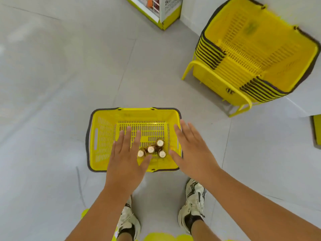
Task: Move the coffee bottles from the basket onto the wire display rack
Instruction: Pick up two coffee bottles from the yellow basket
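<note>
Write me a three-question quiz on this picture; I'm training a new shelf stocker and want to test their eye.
1. How many coffee bottles stand in the basket on the floor?
2. True or false: the left hand already grips a bottle.
3. Where is the stack of spare baskets? A) behind the person B) ahead to the right C) ahead to the left

Key: 1. Four. 2. False; both the left hand and the right hand are open, fingers straight. 3. B.
</note>
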{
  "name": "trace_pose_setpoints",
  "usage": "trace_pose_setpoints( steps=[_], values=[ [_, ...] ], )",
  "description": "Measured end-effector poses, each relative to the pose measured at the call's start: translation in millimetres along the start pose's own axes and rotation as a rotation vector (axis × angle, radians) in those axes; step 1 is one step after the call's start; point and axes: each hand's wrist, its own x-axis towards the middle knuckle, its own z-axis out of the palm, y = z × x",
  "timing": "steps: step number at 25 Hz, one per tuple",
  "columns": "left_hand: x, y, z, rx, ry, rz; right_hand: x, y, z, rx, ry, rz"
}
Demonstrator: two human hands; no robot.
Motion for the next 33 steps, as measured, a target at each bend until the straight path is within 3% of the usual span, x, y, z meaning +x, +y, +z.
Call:
trace_pose_setpoints(
  steps=[6, 11, 13, 20, 23, 30, 33],
  values=[
    [-2.7, -38.4, 114.8, -0.023, -0.16, -0.019, 27.8, 27.7, 100.1, 0.015, -0.107, 0.039],
    [12.0, -66.0, 174.1, -0.034, -0.189, -0.078, 58.7, 42.9, 155.9, 0.011, -0.175, 0.077],
    [17.8, -74.6, 190.1, -0.073, -0.269, -0.117, 73.1, 41.8, 174.1, 0.053, -0.189, 0.089],
    [40.5, -94.4, 229.2, -0.215, -0.488, -0.237, 113.6, 32.3, 223.3, 0.123, -0.236, 0.129],
    [49.6, -102.3, 236.8, -0.305, -0.489, -0.35, 122.9, 34.6, 237.0, 0.2, -0.253, 0.209],
    [71.3, -116.3, 245.8, -0.339, -0.505, -0.268, 145.5, 45.8, 253.0, 0.306, -0.209, 0.375],
    [73.1, -118.5, 238.3, -0.436, -0.431, -0.318, 143.2, 46.0, 244.5, 0.332, -0.191, 0.372]
  ],
)
